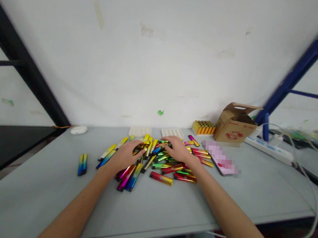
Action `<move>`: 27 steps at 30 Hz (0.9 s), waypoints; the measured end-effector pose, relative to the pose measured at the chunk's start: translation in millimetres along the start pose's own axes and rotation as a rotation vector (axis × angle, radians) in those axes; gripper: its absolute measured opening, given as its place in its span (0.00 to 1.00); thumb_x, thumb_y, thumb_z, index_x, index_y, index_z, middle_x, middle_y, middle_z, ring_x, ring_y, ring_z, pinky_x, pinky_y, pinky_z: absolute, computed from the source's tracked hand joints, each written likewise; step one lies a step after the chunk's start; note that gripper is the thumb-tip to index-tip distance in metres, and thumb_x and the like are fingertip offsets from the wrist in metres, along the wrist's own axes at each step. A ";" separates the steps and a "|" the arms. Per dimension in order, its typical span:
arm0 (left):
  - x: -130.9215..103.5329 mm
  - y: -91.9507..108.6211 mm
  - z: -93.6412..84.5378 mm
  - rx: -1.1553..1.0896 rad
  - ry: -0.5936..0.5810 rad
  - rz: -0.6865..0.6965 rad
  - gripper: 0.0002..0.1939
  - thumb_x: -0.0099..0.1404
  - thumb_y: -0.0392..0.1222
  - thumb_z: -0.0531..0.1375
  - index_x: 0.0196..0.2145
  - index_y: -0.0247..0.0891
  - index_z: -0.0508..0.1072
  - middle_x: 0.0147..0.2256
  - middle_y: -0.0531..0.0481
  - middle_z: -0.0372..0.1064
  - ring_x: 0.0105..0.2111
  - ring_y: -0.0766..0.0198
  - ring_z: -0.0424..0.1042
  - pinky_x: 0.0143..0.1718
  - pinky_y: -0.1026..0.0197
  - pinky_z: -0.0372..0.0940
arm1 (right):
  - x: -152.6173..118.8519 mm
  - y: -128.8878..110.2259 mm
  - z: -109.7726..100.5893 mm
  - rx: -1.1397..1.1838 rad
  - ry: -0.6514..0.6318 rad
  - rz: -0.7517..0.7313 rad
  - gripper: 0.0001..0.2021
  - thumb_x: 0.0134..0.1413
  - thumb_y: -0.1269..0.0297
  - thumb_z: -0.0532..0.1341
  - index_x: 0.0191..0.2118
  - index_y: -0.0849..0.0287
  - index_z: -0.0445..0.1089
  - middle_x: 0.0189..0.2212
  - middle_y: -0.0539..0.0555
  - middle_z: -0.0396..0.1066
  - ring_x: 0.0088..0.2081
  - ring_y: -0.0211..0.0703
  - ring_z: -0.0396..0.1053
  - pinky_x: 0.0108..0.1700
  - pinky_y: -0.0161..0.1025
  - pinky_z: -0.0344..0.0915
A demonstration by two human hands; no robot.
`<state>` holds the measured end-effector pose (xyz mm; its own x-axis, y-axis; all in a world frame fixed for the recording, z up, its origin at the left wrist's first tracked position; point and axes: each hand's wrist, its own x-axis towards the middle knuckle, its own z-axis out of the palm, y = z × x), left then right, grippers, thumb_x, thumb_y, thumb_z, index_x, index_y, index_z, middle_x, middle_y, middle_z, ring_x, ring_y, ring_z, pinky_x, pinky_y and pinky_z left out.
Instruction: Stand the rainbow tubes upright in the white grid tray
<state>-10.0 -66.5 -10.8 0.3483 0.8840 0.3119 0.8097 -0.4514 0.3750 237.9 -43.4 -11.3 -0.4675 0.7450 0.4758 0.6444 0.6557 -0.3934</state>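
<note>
A loose pile of shiny, flat, multicoloured sticks [162, 166] lies in the middle of the grey table. My left hand [125, 153] is at the pile's left side, its fingers curled round something gold and shiny that I cannot make out. Over the back right of the pile is my right hand [176, 148], fingers bent down among the sticks; their tips and anything between them are hard to see. Two yellow-blue sticks [82, 164] lie side by side, apart from the pile, at the left. A red-gold stick [161, 178] lies at the pile's front.
Two white trays with holes [140, 132] stand by the wall. Behind right are a block of orange cylinders [204, 127], an open cardboard box [234, 126], a pink item [220, 157] and a power strip [269, 149] with cables. A white oval object [79, 130] lies back left.
</note>
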 end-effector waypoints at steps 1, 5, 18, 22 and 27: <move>-0.1 0.6 -0.4 -0.002 -0.004 -0.007 0.20 0.64 0.51 0.53 0.49 0.39 0.71 0.50 0.44 0.71 0.51 0.52 0.68 0.56 0.49 0.60 | 2.0 -2.5 2.2 -0.012 -0.025 -0.030 0.14 0.57 0.70 0.57 0.48 0.59 0.72 0.44 0.59 0.75 0.47 0.48 0.70 0.53 0.48 0.61; -0.8 1.1 -0.2 0.008 0.007 -0.024 0.21 0.64 0.51 0.53 0.49 0.38 0.71 0.50 0.43 0.71 0.50 0.52 0.68 0.55 0.51 0.60 | 0.6 -7.9 6.2 -0.038 -0.091 -0.102 0.15 0.52 0.75 0.59 0.45 0.56 0.74 0.42 0.56 0.75 0.46 0.48 0.70 0.51 0.47 0.62; -2.1 -0.5 1.3 0.001 0.028 0.000 0.19 0.66 0.50 0.52 0.48 0.39 0.71 0.49 0.44 0.71 0.51 0.53 0.68 0.55 0.50 0.60 | -3.4 3.4 1.8 0.145 0.050 0.025 0.12 0.62 0.65 0.51 0.45 0.60 0.69 0.41 0.60 0.73 0.44 0.48 0.69 0.48 0.46 0.63; -1.8 -0.1 1.0 0.014 0.017 0.000 0.19 0.66 0.50 0.52 0.48 0.38 0.71 0.49 0.43 0.71 0.50 0.53 0.68 0.55 0.50 0.60 | 0.6 9.9 -8.6 0.565 0.311 0.250 0.11 0.61 0.60 0.50 0.40 0.59 0.66 0.33 0.53 0.72 0.37 0.44 0.70 0.43 0.43 0.65; -2.1 0.5 -1.2 0.052 0.012 0.006 0.19 0.66 0.50 0.51 0.48 0.37 0.71 0.48 0.43 0.71 0.50 0.53 0.68 0.54 0.50 0.61 | 2.7 12.2 -20.3 0.985 0.374 0.466 0.15 0.50 0.51 0.62 0.27 0.59 0.63 0.20 0.47 0.66 0.23 0.36 0.65 0.29 0.34 0.61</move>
<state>-10.9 -68.8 -10.2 0.3483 0.8795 0.3243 0.8312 -0.4497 0.3270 256.8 -35.9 1.1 0.0063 0.9652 0.2615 -0.1218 0.2603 -0.9578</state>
